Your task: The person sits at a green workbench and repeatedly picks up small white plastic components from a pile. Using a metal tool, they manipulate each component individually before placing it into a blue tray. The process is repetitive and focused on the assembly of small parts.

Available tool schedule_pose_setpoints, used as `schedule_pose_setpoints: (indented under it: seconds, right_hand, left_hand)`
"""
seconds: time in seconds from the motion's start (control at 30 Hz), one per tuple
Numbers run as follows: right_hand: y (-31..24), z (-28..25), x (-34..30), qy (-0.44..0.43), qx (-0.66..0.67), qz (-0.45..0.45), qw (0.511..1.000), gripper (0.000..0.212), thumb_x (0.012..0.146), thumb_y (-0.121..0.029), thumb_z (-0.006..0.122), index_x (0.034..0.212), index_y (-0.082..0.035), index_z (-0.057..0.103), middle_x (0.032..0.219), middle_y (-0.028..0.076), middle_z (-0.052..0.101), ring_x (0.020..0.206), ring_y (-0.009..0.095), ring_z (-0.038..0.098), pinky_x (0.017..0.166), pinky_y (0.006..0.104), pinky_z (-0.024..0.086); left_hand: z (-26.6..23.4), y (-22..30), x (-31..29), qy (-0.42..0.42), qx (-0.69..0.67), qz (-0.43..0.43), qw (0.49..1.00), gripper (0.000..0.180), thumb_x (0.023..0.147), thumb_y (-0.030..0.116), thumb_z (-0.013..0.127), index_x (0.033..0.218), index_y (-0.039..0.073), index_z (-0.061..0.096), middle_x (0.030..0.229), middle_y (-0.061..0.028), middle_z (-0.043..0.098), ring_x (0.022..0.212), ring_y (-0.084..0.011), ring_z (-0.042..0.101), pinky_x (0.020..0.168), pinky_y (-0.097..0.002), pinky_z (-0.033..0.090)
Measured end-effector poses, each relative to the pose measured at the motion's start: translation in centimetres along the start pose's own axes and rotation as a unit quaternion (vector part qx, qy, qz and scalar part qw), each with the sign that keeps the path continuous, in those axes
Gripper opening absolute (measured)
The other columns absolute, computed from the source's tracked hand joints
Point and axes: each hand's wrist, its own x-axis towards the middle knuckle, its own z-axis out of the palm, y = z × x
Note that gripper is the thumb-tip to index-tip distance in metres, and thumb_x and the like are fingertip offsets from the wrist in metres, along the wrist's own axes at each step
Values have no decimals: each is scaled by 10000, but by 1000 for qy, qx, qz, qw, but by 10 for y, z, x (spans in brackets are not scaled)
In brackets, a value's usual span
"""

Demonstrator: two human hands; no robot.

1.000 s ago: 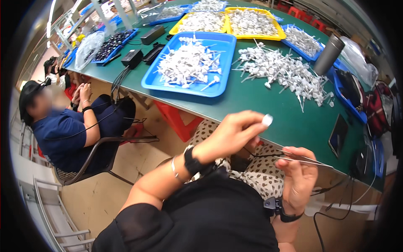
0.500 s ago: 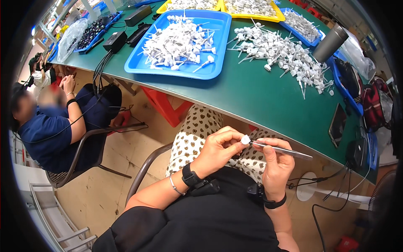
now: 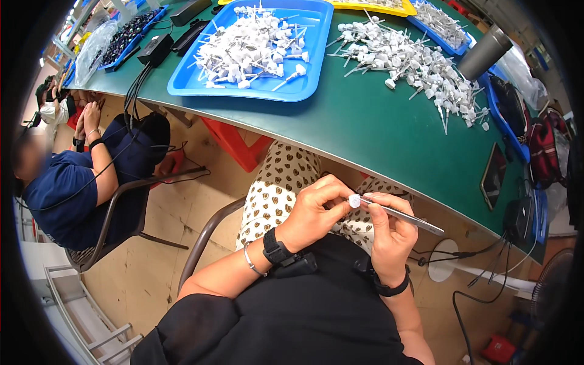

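Over my lap, my left hand (image 3: 317, 210) pinches a small white plastic piece (image 3: 354, 201) between thumb and forefinger. My right hand (image 3: 392, 234) is closed around metal tweezers (image 3: 410, 220), whose tips meet the white piece. The tweezers' rear end slants down to the right. On the green table, a blue tray (image 3: 310, 79) holds a heap of white-headed pieces with thin stems (image 3: 246, 52). A loose pile of similar pieces (image 3: 413, 64) lies to the tray's right.
At the right of the table (image 3: 365, 134) lie a phone (image 3: 493, 176), a grey cylinder (image 3: 485, 52) and a blue bin (image 3: 508, 115). A yellow tray (image 3: 389, 8) stands at the back. A co-worker (image 3: 79, 182) sits to the left. Cables (image 3: 137, 97) hang over the table edge.
The tweezers' tips have come closer to the white piece and now meet it. My right hand has shifted slightly left. The whole view has also shifted a little.
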Motion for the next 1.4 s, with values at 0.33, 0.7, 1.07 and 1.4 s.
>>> schedule_pose_setpoints:
  seconds: [0.33, 0.7, 1.07, 1.4]
  right_hand:
    - [-4, -2, 3, -9, -56, -3, 998, 101, 977, -8, 644, 1066, 39, 650, 1012, 115, 707, 861, 153, 683, 763, 271, 556]
    - [-4, 2, 5, 23, -16, 2, 1000, 83, 952, 0, 677, 1026, 37, 666, 939, 107, 733, 808, 147, 713, 659, 246, 549]
    - [-7, -2, 6, -3, -55, 9, 998, 62, 937, 6, 689, 990, 37, 682, 928, 96, 722, 754, 138, 683, 657, 253, 548]
    - [-17, -10, 9, -27, -41, 79, 996, 68, 936, 9, 691, 997, 35, 678, 930, 86, 724, 782, 139, 695, 683, 261, 549]
  left_hand:
    - [-1, 1, -1, -4, 21, 14, 1000, 74, 866, -28, 721, 929, 11, 713, 880, -51, 631, 749, -118, 599, 619, -253, 482]
    - [0, -2, -2, -2, 30, 16, 999, 63, 864, 4, 756, 902, 13, 707, 849, -43, 604, 712, -108, 565, 593, -249, 454]
    - [2, -5, -4, 2, 40, 32, 999, 71, 854, -3, 765, 887, -3, 703, 837, -50, 602, 685, -107, 566, 577, -253, 451]
    - [2, -10, -4, -25, 11, 27, 999, 80, 869, -19, 745, 938, -3, 708, 911, -65, 634, 748, -116, 640, 623, -245, 518]
